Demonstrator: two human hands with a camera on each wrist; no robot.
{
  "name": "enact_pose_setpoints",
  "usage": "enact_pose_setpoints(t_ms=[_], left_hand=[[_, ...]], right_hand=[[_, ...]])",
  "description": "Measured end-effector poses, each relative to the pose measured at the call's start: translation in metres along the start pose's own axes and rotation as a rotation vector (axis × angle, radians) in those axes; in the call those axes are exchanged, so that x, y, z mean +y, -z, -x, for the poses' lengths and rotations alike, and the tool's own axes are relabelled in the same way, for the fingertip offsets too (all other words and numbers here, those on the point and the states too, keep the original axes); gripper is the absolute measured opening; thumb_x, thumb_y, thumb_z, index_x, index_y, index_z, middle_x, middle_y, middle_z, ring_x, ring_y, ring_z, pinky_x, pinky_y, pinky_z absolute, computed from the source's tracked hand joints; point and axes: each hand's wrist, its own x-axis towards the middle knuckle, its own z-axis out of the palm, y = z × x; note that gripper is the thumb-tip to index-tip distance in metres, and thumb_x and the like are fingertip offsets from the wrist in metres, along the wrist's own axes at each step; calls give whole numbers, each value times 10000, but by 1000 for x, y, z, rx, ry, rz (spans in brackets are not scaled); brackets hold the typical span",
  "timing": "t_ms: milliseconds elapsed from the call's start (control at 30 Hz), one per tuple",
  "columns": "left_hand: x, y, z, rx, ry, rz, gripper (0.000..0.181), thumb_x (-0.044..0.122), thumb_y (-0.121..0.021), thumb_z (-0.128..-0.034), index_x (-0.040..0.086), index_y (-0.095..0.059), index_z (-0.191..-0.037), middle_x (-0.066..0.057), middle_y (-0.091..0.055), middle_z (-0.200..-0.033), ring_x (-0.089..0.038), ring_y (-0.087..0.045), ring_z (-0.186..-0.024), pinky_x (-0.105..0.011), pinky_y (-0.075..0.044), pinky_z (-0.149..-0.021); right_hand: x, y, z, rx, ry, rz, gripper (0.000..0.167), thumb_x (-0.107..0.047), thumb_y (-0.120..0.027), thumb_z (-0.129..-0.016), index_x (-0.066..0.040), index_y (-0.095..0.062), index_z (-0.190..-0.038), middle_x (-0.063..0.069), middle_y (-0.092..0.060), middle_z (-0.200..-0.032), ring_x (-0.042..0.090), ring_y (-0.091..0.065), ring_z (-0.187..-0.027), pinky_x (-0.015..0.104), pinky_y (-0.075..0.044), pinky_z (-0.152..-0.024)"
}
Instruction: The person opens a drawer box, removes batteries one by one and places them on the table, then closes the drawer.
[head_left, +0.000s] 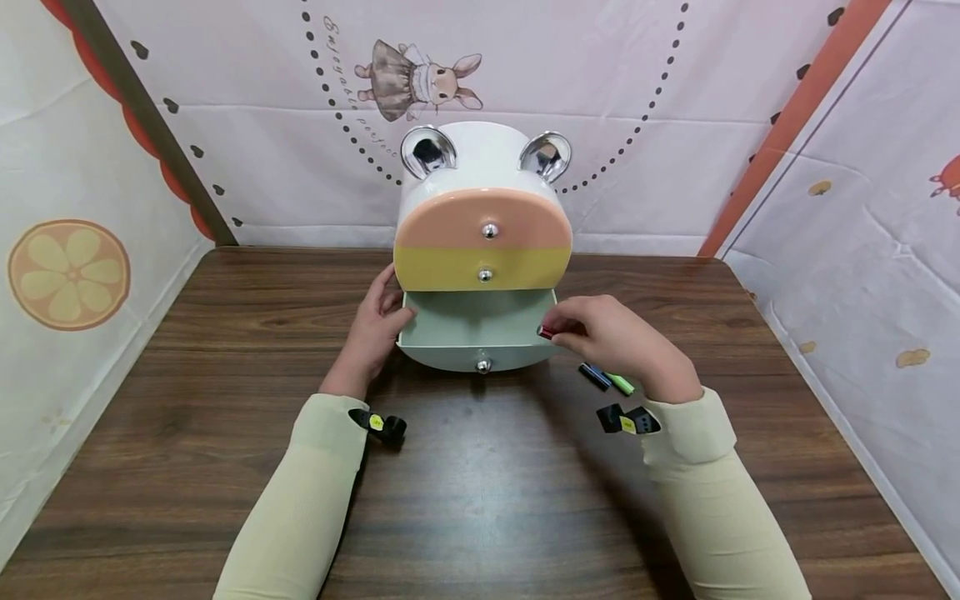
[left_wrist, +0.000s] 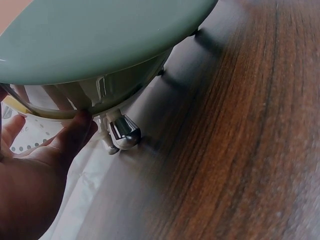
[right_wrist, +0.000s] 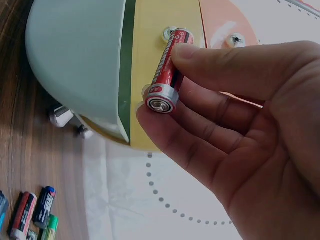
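Note:
A red AA battery (right_wrist: 167, 75) is pinched between the thumb and fingers of my right hand (head_left: 611, 333), at the right edge of the pulled-out green drawer (head_left: 480, 329). The drawer belongs to a small rounded cabinet (head_left: 483, 242) with peach and yellow drawers above. My left hand (head_left: 371, 329) rests against the cabinet's left side, thumb touching near the green drawer; its other fingers are partly hidden. In the right wrist view, a red-and-black battery (right_wrist: 23, 215), a dark blue battery (right_wrist: 45, 206) and a green battery (right_wrist: 50, 228) lie on the table.
The cabinet stands on short metallic feet (left_wrist: 125, 132) near the back edge of a wooden table (head_left: 480, 500). Silver ears (head_left: 428, 152) stick up on top, and round knobs (head_left: 483, 366) project from the drawer fronts. Printed cloth (head_left: 637, 67) hangs behind and at both sides.

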Motion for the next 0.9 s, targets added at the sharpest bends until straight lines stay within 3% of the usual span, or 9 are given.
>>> enact_pose_setpoints(t_ms=[233,633,900], left_hand=[[-1,0,-1,2,-2,7,753,19,-510,-926,360,-221,-1532,-148,-426,-1485,-269,-463,-1301,-269,-471,-865],[0,0,-1,-2,1,2,757,22,-507,-925,366,-213,-1532,-146,-402,-1504,-268,-452,-1323,-313,-457,-903],[0,0,0,-1,4,-6,757,27,-510,-925,376,-216,-1529,-143,-421,-1494,-277,-468,-1307,-296,-472,-879]], right_hand=[[6,3,7,0,-19,-4,161,-76,-666,-893,-131,-679,-1044,-17,-711,-986,116,-655,-910,346,-536,-798],[27,1,22,3,-104,9,126,-89,-668,-893,-119,-668,-1016,-9,-686,-889,115,-604,-727,340,-507,-735],[37,-1,30,19,-136,22,135,-107,-658,-904,-127,-686,-1035,-5,-706,-938,132,-648,-862,377,-534,-778]])
